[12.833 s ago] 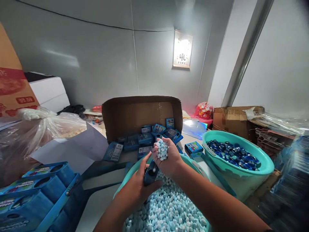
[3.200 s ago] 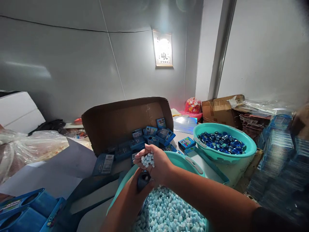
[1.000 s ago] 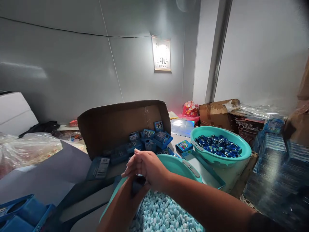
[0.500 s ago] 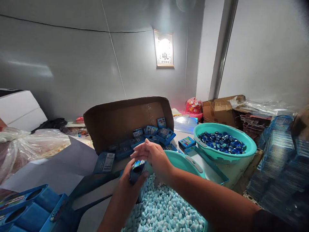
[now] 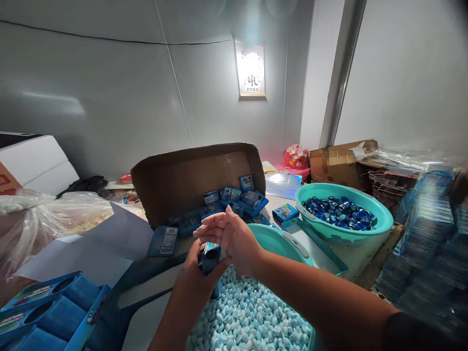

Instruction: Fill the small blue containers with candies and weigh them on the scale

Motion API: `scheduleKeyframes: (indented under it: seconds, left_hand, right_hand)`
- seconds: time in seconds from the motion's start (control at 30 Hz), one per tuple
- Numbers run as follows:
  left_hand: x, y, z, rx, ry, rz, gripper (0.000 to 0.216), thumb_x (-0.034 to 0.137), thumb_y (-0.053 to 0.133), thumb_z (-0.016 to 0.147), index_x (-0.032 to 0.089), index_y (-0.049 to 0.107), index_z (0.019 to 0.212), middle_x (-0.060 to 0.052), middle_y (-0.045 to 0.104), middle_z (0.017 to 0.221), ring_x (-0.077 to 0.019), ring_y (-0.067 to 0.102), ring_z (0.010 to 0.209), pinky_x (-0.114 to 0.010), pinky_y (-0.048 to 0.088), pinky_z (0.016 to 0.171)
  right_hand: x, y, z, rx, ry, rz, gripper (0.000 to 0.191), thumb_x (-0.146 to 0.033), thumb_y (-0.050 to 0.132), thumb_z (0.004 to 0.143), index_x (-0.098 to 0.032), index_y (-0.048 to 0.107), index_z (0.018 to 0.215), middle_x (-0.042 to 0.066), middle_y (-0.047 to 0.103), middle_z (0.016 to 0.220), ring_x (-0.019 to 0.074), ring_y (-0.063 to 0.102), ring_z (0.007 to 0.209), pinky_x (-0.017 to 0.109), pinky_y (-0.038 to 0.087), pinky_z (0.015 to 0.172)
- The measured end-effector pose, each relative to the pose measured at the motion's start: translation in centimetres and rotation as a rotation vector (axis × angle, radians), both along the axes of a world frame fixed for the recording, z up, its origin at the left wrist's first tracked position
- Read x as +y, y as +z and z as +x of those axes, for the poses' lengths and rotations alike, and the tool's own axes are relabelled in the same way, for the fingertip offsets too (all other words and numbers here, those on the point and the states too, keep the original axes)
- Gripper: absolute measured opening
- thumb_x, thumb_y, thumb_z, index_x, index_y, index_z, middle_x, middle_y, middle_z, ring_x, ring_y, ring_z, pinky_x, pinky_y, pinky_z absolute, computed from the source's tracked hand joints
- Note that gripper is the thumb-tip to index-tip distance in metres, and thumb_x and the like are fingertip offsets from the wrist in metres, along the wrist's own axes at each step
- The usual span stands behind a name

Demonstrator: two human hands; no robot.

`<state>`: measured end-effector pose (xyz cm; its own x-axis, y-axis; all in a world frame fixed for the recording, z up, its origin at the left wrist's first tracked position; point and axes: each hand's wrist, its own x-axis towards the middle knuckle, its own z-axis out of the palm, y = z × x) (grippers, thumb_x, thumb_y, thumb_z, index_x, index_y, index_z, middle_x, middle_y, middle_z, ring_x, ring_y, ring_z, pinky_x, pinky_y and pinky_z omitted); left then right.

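Head view: the left hand (image 5: 193, 280) has its fingers around a blue box (image 5: 211, 262) — seemingly near upright, just below the right hand's (image 5: 236, 239) loosely extended fingers.

Observed small blue printed box (image 5: 211, 253), dark opening near top, held in left hand (image 5: 196, 277), near loose, heaped pale-blue-and-white tablets (image 5: 256, 312).

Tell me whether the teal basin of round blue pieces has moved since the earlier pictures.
No: the teal basin keeps its place in front of the brown carton, the small blue box still just left of its rim.
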<state>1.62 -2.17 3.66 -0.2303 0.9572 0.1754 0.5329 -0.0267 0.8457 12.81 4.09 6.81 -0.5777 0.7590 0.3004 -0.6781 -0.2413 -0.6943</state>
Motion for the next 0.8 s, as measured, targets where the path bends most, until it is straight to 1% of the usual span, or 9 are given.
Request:
scheduleKeyframes:
  seconds: [0.13, 0.23, 0.3, 0.43, 0.53, 0.63, 0.7, 0.77, 0.8]
  left_hand:
    - [-0.2, 0.1, 0.5, -0.056, 0.075, 0.062, 0.051, 0.056, 0.063, 0.073, 0.021, 0.055, 0.108, -0.003, 0.069, 0.094, -0.0237, 0.066, 0.085, -0.033, 0.050, 0.070]
    - [-0.2, 0.0, 0.7, -0.118, 0.105, 0.084, 0.059, 0.056, 0.065, 0.072, 0.020, 0.052, 0.117, -0.003, 0.068, 0.091, -0.0238, 0.067, 0.083, -0.032, 0.050, 0.070]
    - [-0.1, -0.1, 0.7, -0.169, 0.123, 0.123, 0.068, 0.054, 0.068, 0.071, 0.018, 0.048, 0.126, -0.005, 0.069, 0.095, -0.0236, 0.067, 0.083, -0.033, 0.051, 0.072]
    - [0.1, 0.0, 0.6, -0.245, 0.239, 0.223, 0.077, 0.052, 0.068, 0.074, 0.018, 0.042, 0.138, -0.011, 0.068, 0.110, -0.0240, 0.069, 0.092, -0.035, 0.054, 0.081]
    - [0.1, 0.2, 0.3, -0.234, 0.379, 0.242, 0.075, 0.054, 0.067, 0.077, 0.020, 0.044, 0.139, -0.012, 0.067, 0.116, -0.0254, 0.067, 0.101, -0.036, 0.054, 0.087]
    - [0.1, 0.2, -0.1, -0.281, 0.448, 0.250, 0.082, 0.056, 0.071, 0.073, 0.020, 0.044, 0.141, -0.012, 0.065, 0.120, -0.0265, 0.066, 0.103, -0.038, 0.054, 0.089]
    - [0.2, 0.1, -0.4, -0.335, 0.461, 0.265, 0.087, 0.057, 0.073, 0.070, 0.018, 0.043, 0.142, -0.012, 0.064, 0.121, -0.0268, 0.065, 0.103, -0.038, 0.053, 0.090]
    - [0.2, 0.0, -0.6, -0.361, 0.477, 0.288, 0.088, 0.057, 0.075, 0.069, 0.019, 0.044, 0.142, -0.011, 0.064, 0.120, -0.0255, 0.064, 0.102, -0.037, 0.053, 0.088]
    - [0.2, -0.2, -0.7, -0.364, 0.487, 0.302, 0.087, 0.057, 0.075, 0.069, 0.020, 0.045, 0.141, -0.010, 0.064, 0.117, -0.0242, 0.064, 0.099, -0.035, 0.053, 0.086]
  right_hand:
    - [-0.2, 0.2, 0.2, 0.051, 0.073, 0.024, 0.055, -0.065, 0.052, 0.089, -0.014, 0.072, 0.088, 0.008, 0.070, 0.087, 0.0223, 0.067, 0.093, 0.036, 0.046, 0.094]
    - [-0.4, 0.6, 0.4, 0.060, 0.136, 0.019, 0.055, -0.065, 0.048, 0.091, -0.015, 0.072, 0.088, 0.008, 0.070, 0.087, 0.0224, 0.067, 0.092, 0.037, 0.045, 0.095]
    - [-0.5, 0.9, 0.6, 0.065, 0.159, -0.014, 0.058, -0.066, 0.044, 0.093, -0.016, 0.071, 0.086, 0.007, 0.070, 0.087, 0.0226, 0.068, 0.092, 0.038, 0.045, 0.096]
    - [0.1, 1.8, 1.0, 0.055, 0.154, -0.171, 0.064, -0.065, 0.033, 0.097, -0.016, 0.070, 0.082, 0.008, 0.071, 0.083, 0.0223, 0.069, 0.090, 0.037, 0.048, 0.096]
    - [1.2, 1.9, 1.2, -0.005, 0.041, -0.334, 0.061, -0.054, 0.027, 0.101, -0.015, 0.067, 0.075, 0.008, 0.069, 0.072, 0.0202, 0.069, 0.077, 0.034, 0.052, 0.085]
    - [2.4, 1.3, 1.0, -0.210, -0.095, -0.446, 0.048, -0.037, 0.032, 0.102, -0.015, 0.062, 0.073, 0.005, 0.065, 0.061, 0.0164, 0.065, 0.060, 0.029, 0.051, 0.070]
    - [3.0, 0.5, 0.8, -0.350, -0.122, -0.463, 0.032, -0.025, 0.040, 0.097, -0.015, 0.061, 0.075, 0.003, 0.064, 0.061, 0.0145, 0.064, 0.057, 0.027, 0.049, 0.068]
    - [3.3, -0.4, 0.3, -0.455, -0.139, -0.404, 0.018, -0.017, 0.045, 0.089, -0.016, 0.059, 0.078, 0.001, 0.064, 0.063, 0.0139, 0.064, 0.058, 0.027, 0.050, 0.068]
    - [3.5, -0.9, 0.0, -0.532, -0.160, -0.321, 0.014, -0.015, 0.046, 0.086, -0.017, 0.059, 0.079, 0.001, 0.065, 0.064, 0.0139, 0.064, 0.059, 0.027, 0.050, 0.068]
